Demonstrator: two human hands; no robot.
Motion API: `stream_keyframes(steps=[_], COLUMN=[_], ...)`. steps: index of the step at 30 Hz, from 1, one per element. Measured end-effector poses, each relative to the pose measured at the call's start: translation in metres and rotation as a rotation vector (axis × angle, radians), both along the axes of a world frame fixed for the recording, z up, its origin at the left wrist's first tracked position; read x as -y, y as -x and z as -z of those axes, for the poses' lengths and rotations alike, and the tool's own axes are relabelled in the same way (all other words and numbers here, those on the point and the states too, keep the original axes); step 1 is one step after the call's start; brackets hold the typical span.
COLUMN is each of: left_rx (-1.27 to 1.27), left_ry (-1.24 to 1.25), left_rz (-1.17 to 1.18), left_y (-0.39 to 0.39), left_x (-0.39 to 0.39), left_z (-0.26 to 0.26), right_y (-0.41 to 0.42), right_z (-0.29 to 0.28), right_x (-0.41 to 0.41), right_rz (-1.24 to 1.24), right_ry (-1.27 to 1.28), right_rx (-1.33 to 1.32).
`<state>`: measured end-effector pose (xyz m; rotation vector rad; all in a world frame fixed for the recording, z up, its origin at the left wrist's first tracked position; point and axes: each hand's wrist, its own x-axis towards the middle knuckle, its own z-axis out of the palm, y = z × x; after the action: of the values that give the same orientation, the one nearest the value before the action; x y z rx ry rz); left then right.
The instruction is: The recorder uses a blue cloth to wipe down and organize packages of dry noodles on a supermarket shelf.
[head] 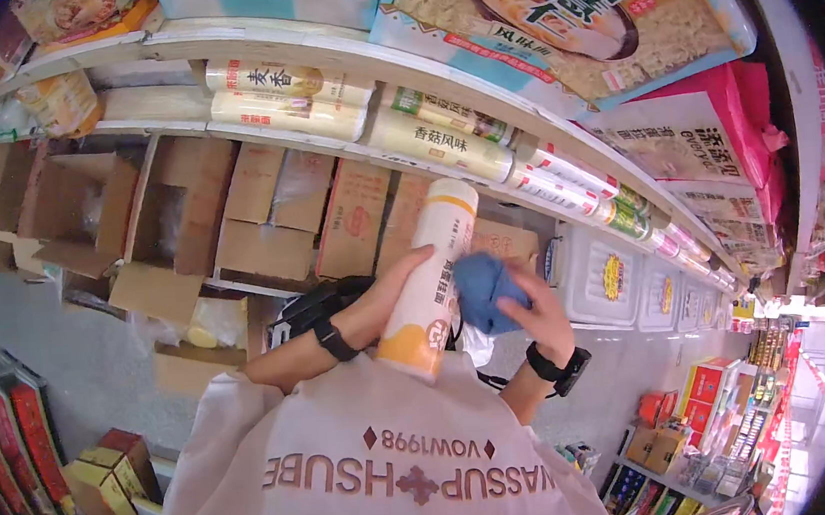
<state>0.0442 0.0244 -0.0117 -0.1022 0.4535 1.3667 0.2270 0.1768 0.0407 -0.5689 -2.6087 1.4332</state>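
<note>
A long white and orange cylindrical pack of dried noodles [427, 286] is tilted in front of my chest. My left hand [403, 273] grips it from its left side, with the fingers hidden behind the pack. In my right hand [538, 308] is a bunched blue cloth [488, 291], which lies against or very close to the right side of the pack; whether they touch is hard to tell. Black bands sit on both wrists.
Ahead, a shelf holds cylindrical noodle packs [438, 142], with large noodle bags [546, 17] above it. Opened cardboard boxes [180, 199] stand below at the left. Lidded plastic bins [599, 272] line the right. Stacked goods [706, 392] stand across the aisle floor [83, 352].
</note>
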Motion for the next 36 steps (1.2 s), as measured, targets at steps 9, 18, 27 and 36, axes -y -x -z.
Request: stream_keyframes(steps=[9,18,27,36], left_rx=[-0.108,-0.112,-0.153,-0.300], left_ry=[0.045,0.003,-0.056,-0.010], left_rz=[-0.012,-0.013,0.021,-0.012], left_y=[-0.002,-0.003,-0.003,-0.010], left_x=[-0.002,0.000,0.004,0.006], left_z=[0.007,0.005,-0.005,0.000], right_y=[0.003,-0.015,-0.026,-0.004], right_z=[-0.006,-0.003,0.019,0.014], right_x=[-0.006,-0.004,0.004,0.015], right_rz=[-0.632,-0.241,0.604,0.346], right_ry=[0.325,0.234,0.466,0.202], right_rx=[0.049,0.053,-0.142,-0.010])
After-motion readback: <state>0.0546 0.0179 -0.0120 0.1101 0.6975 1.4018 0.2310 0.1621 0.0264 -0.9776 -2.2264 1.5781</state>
